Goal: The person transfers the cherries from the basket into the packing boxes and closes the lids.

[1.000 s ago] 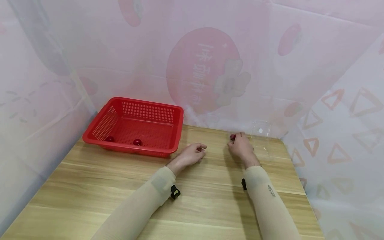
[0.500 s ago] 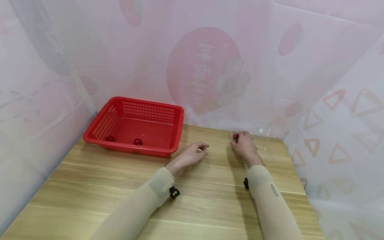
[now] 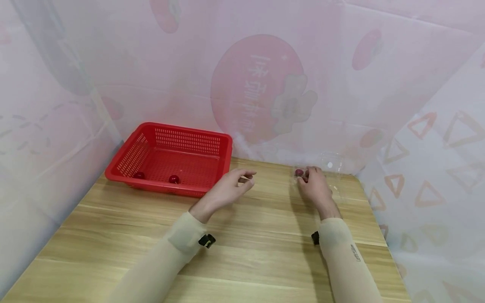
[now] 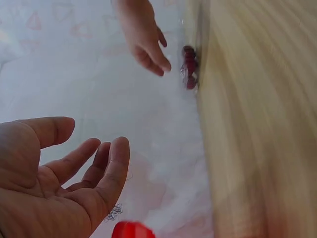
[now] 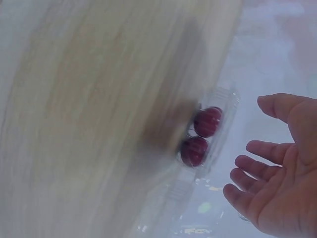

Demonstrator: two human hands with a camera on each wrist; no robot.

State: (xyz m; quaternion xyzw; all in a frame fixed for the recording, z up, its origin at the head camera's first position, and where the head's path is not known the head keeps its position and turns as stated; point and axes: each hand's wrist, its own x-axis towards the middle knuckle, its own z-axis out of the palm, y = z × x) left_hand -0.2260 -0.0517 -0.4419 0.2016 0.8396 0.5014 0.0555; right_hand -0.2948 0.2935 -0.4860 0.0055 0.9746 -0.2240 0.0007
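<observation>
My right hand (image 3: 316,186) hovers at a clear plastic box (image 5: 229,94) near the table's back edge. Two dark red cherries (image 5: 200,136) show inside that box in the right wrist view; one cherry (image 3: 299,172) is visible left of the fingers in the head view. The right wrist view shows the right fingers spread apart, holding nothing. My left hand (image 3: 225,189) is raised beside the right front corner of a red basket (image 3: 163,188), its fingers loosely bent and nothing between them. Two cherries (image 3: 174,179) lie inside the basket near its front wall.
The box's transparent lid (image 3: 330,165) stands raised at the right, close to the printed backdrop (image 3: 261,88). Wood-grain tabletop (image 3: 261,252) spreads in front of the basket and between the arms.
The right hand has shifted right and toward me, away from the cherry its fingers were close around. The left hand has moved left, closer to the basket.
</observation>
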